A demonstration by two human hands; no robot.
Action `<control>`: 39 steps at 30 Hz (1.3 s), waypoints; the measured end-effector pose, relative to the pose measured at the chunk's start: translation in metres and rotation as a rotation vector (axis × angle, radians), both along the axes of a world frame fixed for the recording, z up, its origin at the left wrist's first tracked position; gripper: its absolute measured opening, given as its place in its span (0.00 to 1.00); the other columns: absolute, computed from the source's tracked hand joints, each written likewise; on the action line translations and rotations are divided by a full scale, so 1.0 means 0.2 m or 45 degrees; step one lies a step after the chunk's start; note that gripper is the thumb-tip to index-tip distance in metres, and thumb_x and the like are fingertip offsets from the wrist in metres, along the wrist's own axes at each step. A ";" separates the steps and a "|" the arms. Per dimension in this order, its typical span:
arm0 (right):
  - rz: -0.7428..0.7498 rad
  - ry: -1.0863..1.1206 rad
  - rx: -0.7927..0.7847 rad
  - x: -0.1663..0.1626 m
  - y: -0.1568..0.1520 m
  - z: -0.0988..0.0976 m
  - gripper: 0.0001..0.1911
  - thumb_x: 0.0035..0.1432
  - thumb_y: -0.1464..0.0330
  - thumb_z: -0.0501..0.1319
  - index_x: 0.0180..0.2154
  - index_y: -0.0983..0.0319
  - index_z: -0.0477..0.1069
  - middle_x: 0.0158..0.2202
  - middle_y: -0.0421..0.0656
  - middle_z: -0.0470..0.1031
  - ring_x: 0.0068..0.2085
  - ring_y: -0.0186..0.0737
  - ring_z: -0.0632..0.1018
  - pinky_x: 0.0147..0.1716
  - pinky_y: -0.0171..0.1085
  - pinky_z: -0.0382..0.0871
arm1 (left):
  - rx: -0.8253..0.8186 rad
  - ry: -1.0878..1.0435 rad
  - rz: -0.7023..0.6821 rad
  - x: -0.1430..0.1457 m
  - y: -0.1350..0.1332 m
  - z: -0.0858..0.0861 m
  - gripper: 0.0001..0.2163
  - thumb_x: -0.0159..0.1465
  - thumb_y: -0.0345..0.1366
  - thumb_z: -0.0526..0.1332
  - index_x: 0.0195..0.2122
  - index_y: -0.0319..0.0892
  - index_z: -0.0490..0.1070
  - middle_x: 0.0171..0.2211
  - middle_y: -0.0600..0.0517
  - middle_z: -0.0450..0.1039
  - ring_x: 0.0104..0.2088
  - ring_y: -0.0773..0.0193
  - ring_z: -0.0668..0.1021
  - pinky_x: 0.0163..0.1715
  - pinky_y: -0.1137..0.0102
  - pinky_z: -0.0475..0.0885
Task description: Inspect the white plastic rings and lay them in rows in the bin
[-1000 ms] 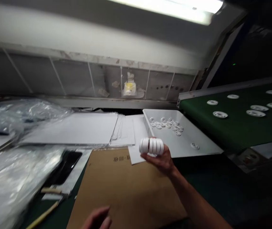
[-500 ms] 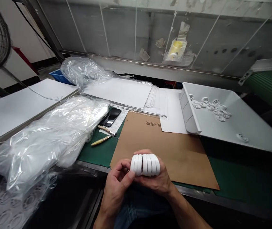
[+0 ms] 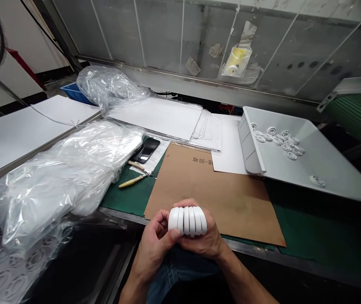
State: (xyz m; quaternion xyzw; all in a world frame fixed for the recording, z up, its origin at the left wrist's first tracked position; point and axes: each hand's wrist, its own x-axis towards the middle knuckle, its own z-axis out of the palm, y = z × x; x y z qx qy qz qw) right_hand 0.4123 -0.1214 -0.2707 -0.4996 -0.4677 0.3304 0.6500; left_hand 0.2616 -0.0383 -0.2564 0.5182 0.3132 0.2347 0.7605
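Note:
Between my two hands is a row of several white plastic rings, stood on edge face to face, over the near edge of the bench. My left hand grips the left end of the row, thumb at the front and fingers curled behind. Wrapped round the right end, my right hand holds the row from behind and below. Similar white rings with holes in them lie loose in a grey tray at the right.
A brown cardboard sheet covers the bench before me. Wire cutters and a black phone lie left of it, beside bulky clear plastic bags. White sheets are stacked behind. More rings sit under plastic at lower left.
The gaps between the rings have shifted: the wide gap has closed and the row looks tighter. Both hands keep their hold. The whole view has moved slightly.

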 end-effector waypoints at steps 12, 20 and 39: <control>-0.018 -0.022 0.039 0.02 -0.01 -0.04 0.34 0.51 0.64 0.80 0.58 0.55 0.75 0.50 0.46 0.78 0.43 0.45 0.83 0.43 0.41 0.80 | -0.114 0.006 0.145 0.06 -0.09 0.11 0.26 0.53 0.52 0.79 0.42 0.41 0.71 0.33 0.53 0.76 0.34 0.64 0.77 0.35 0.73 0.72; -0.010 -0.098 0.056 0.03 0.00 -0.06 0.37 0.54 0.60 0.77 0.62 0.57 0.69 0.55 0.51 0.79 0.50 0.51 0.83 0.50 0.47 0.80 | -0.032 -0.003 0.140 0.09 -0.08 0.09 0.23 0.54 0.42 0.79 0.40 0.43 0.67 0.48 0.47 0.80 0.47 0.55 0.83 0.45 0.68 0.79; -0.107 -0.214 -0.070 0.03 -0.02 -0.11 0.53 0.46 0.57 0.83 0.69 0.54 0.64 0.60 0.52 0.74 0.54 0.55 0.80 0.53 0.50 0.79 | 0.037 0.087 0.322 0.17 -0.16 0.09 0.34 0.49 0.41 0.81 0.52 0.46 0.62 0.59 0.42 0.74 0.54 0.49 0.83 0.46 0.67 0.82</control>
